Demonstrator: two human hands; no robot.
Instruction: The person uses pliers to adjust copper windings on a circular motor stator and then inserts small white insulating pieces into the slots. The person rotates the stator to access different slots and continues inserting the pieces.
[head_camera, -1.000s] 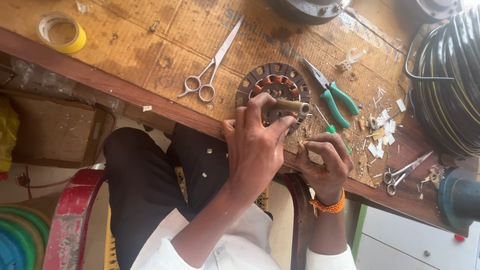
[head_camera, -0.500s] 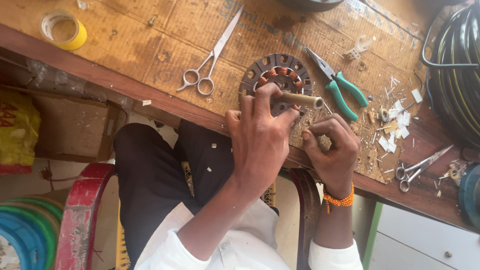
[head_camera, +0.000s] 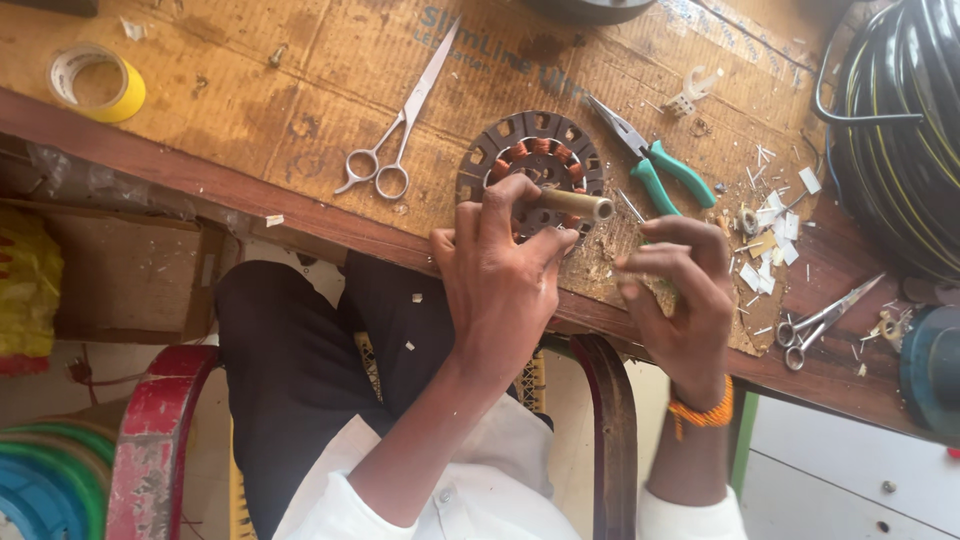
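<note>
At the worktop (head_camera: 300, 130) edge, left hand (head_camera: 505, 280) grips a brass rod (head_camera: 572, 204) over the motor stator (head_camera: 530, 160), right hand (head_camera: 680, 290) pinched shut beside green-handled pliers (head_camera: 660, 170).

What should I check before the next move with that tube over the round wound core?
1. Left hand grips the tan tube: ok.
2. Tube lies over the wound core: ok.
3. Right hand pinches something small: cannot tell what.
4. Green-handled pliers lie beside the core, close by: ok.
5. Long scissors lie apart from both hands: ok.
6. Bench around the core free of scraps: not ok, clippings lie near the right hand.
</note>
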